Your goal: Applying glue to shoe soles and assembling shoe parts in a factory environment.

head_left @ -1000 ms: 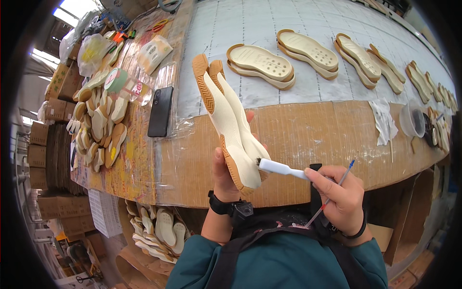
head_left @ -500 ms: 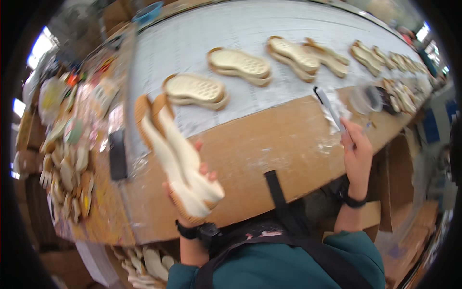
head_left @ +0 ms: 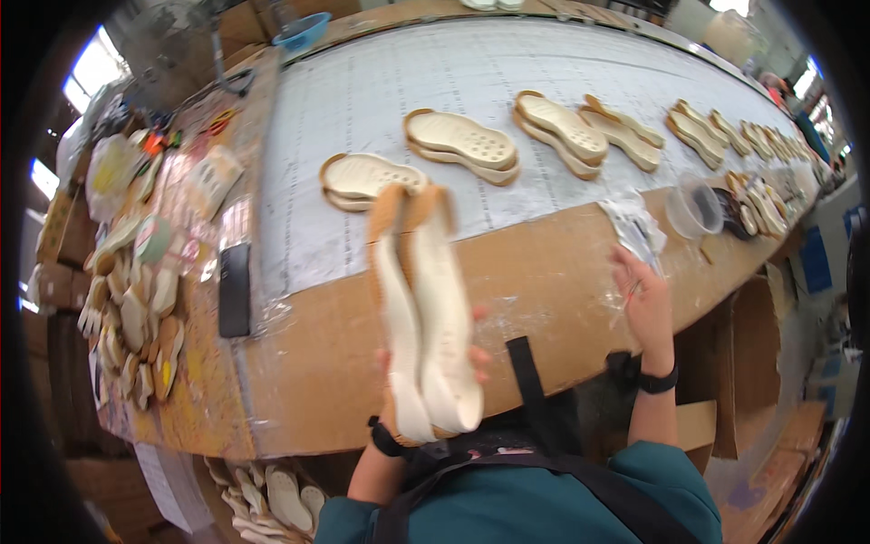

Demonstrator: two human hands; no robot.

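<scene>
My left hand (head_left: 479, 355) is wrapped around a pair of cream shoe soles (head_left: 441, 331) with tan rims. They stand side by side, toe ends pointing away from me, slightly blurred; most of the palm is hidden behind them. To the right, my right hand (head_left: 649, 304) is raised above the table edge with its fingers apart and nothing visible in them. Just beyond its fingertips a grey-handled tool (head_left: 645, 239) lies on a crumpled white cloth (head_left: 625, 216); its working end is hard to make out.
Pairs of soles (head_left: 460, 140) run in a row along the pale belt (head_left: 344, 100). A clear plastic tub (head_left: 693, 207) stands beyond the cloth. On the left are a black flat object (head_left: 235, 290), a heap of soles (head_left: 136, 313) and plastic bags (head_left: 111, 177). Brown cardboard (head_left: 317, 363) covers the near table.
My left hand has swung the pair of soles rightward, more upright, in front of the nearest belt pair. My right hand has let go of the grey-handled tool, now on the cloth.
</scene>
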